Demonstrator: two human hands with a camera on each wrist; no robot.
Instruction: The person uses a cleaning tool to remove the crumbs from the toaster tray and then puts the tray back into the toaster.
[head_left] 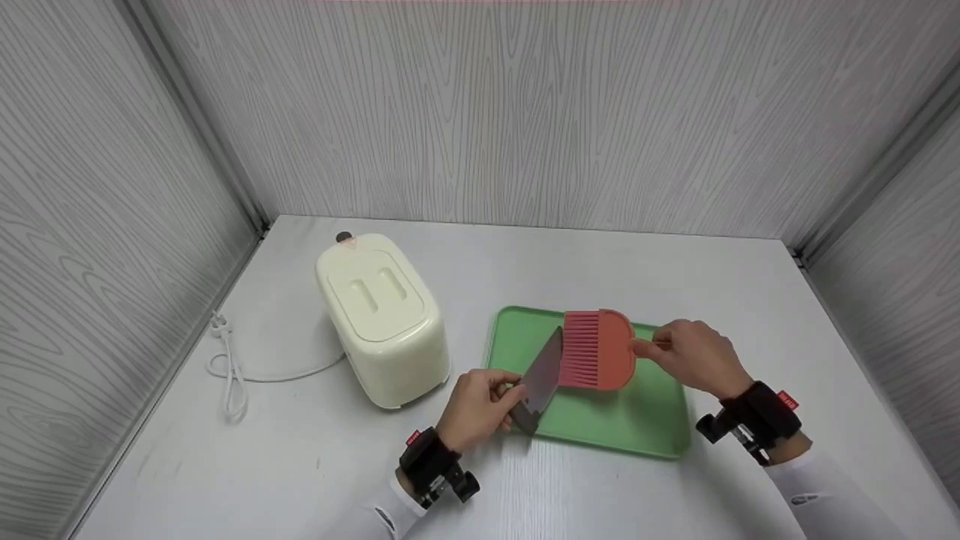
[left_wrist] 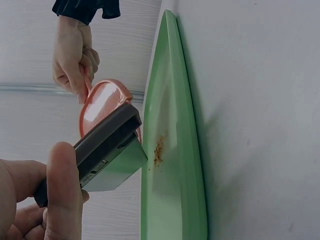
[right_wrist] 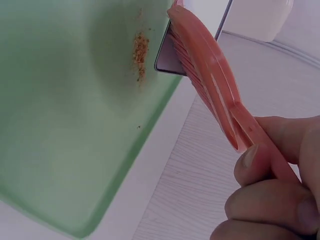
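In the head view, my left hand (head_left: 480, 405) holds a metal dough scraper (head_left: 541, 375) by its dark grip, tilted over the left part of a green tray (head_left: 637, 435). My right hand (head_left: 697, 356) pinches the handle of a coral-red brush (head_left: 616, 349), bristles pointing left. Those bristles (right_wrist: 187, 62) lie against the scraper's blade in the right wrist view. Brown crumbs (right_wrist: 140, 52) form a small heap on the tray beneath, with a few specks around it. From the left wrist, the thumb and fingers are seen gripping the scraper's dark bar (left_wrist: 107, 135).
A cream toaster (head_left: 382, 322) with a lid on top stands left of the tray. Its white cord (head_left: 292, 376) runs left to a plug (head_left: 220, 324). Grey wood-grain panels (head_left: 525, 112) enclose the white table at the back and both sides.
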